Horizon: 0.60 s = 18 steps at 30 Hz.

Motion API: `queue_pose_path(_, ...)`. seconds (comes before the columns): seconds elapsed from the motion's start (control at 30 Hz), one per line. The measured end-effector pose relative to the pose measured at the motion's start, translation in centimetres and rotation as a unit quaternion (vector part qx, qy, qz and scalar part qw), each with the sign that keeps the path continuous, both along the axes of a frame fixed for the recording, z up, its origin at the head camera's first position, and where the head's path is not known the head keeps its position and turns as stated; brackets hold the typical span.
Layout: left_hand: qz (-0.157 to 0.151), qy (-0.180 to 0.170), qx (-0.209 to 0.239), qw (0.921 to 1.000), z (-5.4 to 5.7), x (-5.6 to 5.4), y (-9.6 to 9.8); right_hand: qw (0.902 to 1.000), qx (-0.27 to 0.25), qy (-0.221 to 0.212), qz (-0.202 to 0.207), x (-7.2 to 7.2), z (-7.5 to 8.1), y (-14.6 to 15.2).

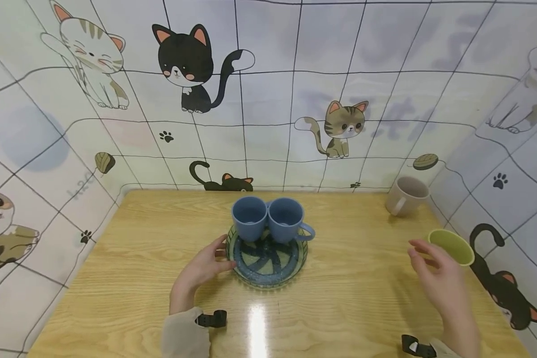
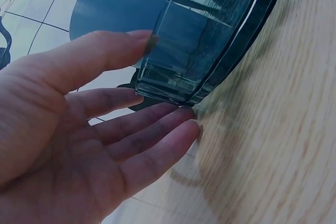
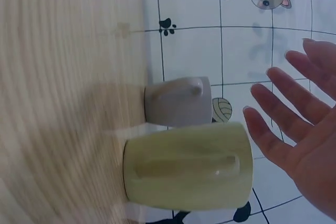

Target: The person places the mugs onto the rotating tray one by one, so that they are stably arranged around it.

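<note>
Two blue mugs (image 1: 249, 219) stand side by side on the back half of a glass plate (image 1: 268, 278) with a blue and green pattern. The handle of the right one points right. My left hand (image 1: 206, 268) holds the plate's left edge; in the left wrist view the thumb (image 2: 110, 51) lies over the rim and the fingertips touch low on its side. Over at the right, my right hand (image 1: 443, 278) hovers beside a yellow-green mug (image 1: 452, 246), fingers spread and holding nothing. In the right wrist view, that mug (image 3: 189, 169) stands upright, apart from the fingers.
A pale beige mug (image 1: 406, 196) stands at the table's back right corner, behind the yellow-green one. The wooden table (image 1: 340, 298) meets cat-patterned walls (image 1: 268, 99) at the back and sides.
</note>
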<state>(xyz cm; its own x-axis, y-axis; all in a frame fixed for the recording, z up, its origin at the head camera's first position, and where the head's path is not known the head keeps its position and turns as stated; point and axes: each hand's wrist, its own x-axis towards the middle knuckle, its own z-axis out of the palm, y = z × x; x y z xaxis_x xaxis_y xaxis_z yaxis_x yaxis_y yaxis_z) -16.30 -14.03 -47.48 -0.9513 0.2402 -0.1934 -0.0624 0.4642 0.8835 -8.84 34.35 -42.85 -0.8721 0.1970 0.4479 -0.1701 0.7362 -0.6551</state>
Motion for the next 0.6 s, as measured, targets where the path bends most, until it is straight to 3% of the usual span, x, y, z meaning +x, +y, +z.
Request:
queue_pose_path(0.33,0.006,-0.001,0.002,1.0000,0.1,0.3,0.1,0.9954,0.052,0.051,-0.063,0.8,-0.6,2.9)
queue_pose_path(0.6,-0.016,0.007,0.008,0.9998,-0.1,0.1,-0.2,0.9871,0.028,-0.034,-0.154,1.4,-0.6,4.6)
